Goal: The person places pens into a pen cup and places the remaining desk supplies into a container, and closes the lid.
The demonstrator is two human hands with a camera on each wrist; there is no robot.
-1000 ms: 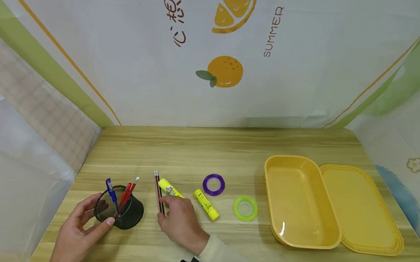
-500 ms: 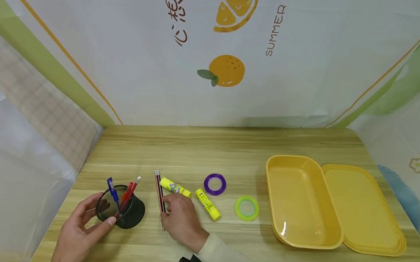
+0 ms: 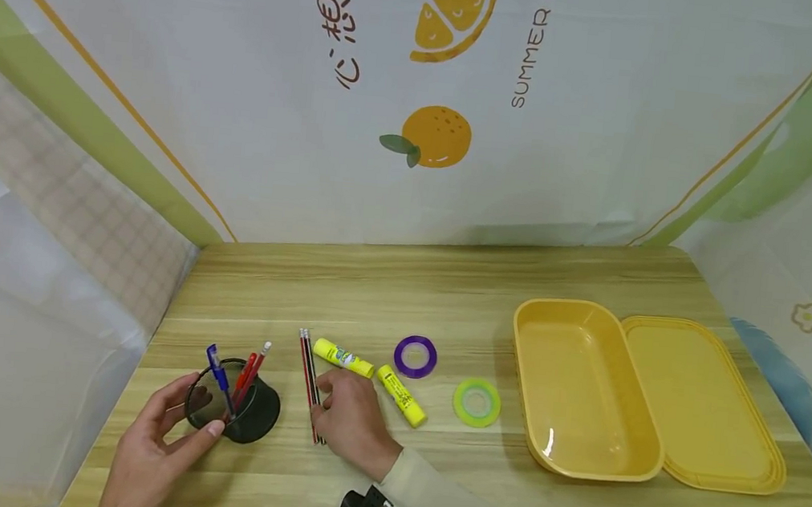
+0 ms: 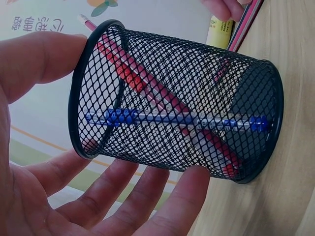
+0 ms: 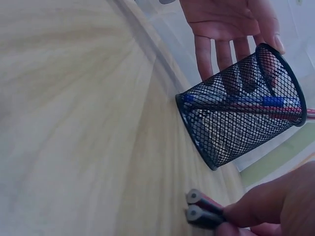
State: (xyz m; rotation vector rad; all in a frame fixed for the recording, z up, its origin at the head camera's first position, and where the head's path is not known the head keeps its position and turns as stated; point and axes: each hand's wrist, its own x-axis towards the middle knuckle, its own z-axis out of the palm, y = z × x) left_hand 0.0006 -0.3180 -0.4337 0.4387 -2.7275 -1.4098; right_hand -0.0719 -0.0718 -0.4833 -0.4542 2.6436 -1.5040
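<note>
A black mesh pen holder (image 3: 260, 416) stands at the left of the table. My left hand (image 3: 156, 445) holds it, thumb at the rim and fingers along the mesh side. Inside lean a blue pen (image 4: 162, 119), a red pen (image 4: 129, 73) and a red pencil (image 3: 261, 358) with a white eraser. To the right of the holder, my right hand (image 3: 353, 420) pinches two dark striped pencils (image 3: 308, 362) lying side by side. Their lower ends (image 5: 195, 212) show past the fingertips in the right wrist view, close over the wood.
Two yellow glue sticks (image 3: 343, 357) (image 3: 401, 396) lie beyond and beside the right hand. Further right are a purple tape roll (image 3: 399, 355) and a green tape roll (image 3: 461, 402). A yellow box (image 3: 572, 466) and its lid (image 3: 704, 408) stand at the right.
The right fingers have shifted on the pencils, whose lower ends now both show beneath the hand. The nearer glue stick, partly covered before, has moved slightly right. The left hand has stayed still.
</note>
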